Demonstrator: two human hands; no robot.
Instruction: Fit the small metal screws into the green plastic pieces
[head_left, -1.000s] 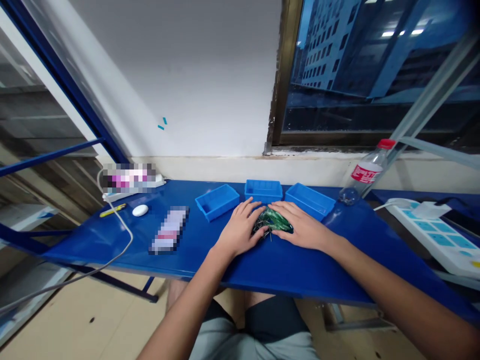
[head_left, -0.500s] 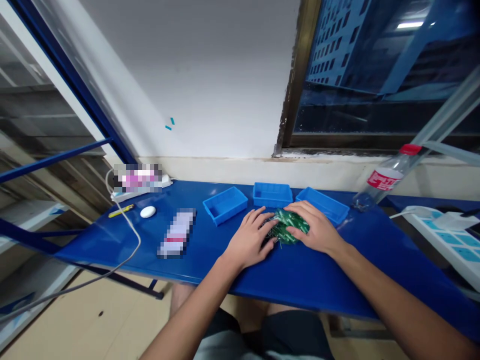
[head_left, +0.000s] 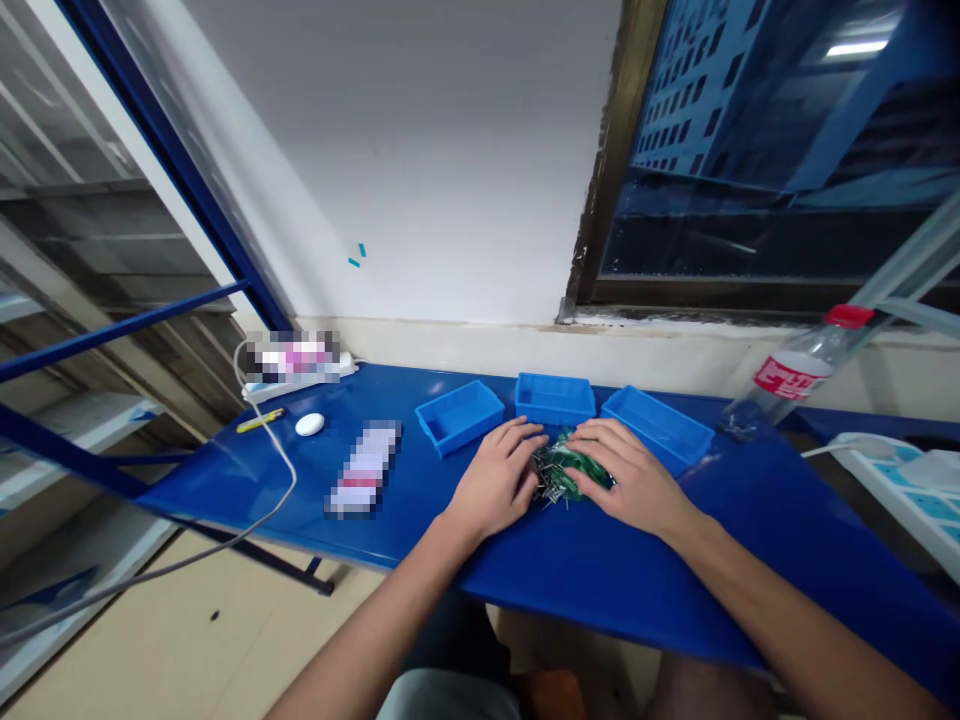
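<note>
A heap of thin metal pins (head_left: pixel 553 482) that look like nails or screws lies on the blue table in front of me. Shiny green see-through pieces (head_left: pixel 592 478) are mixed in on its right side; their kind is not clear. My left hand (head_left: pixel 496 478) rests curved along the heap's left edge, fingers extended and touching the pins. Over the green pieces lies my right hand (head_left: pixel 630 470), fingers spread and thumb across the front of the heap. Neither hand is closed round anything. Part of the heap is hidden under the fingers.
Behind the heap stand three blue trays: left (head_left: pixel 460 418), middle (head_left: pixel 555 400) and right (head_left: pixel 660 430). A plastic bottle (head_left: pixel 787 375) leans at the right. Leftward on the table are a blurred-out item (head_left: pixel 365 470), a white oval object (head_left: pixel 309 425), a yellow cutter (head_left: pixel 260 420) and a cable (head_left: pixel 281 465).
My hands have shifted over the heap, and more metal pins show between them, with less of the green visible. The whole view has moved slightly.
</note>
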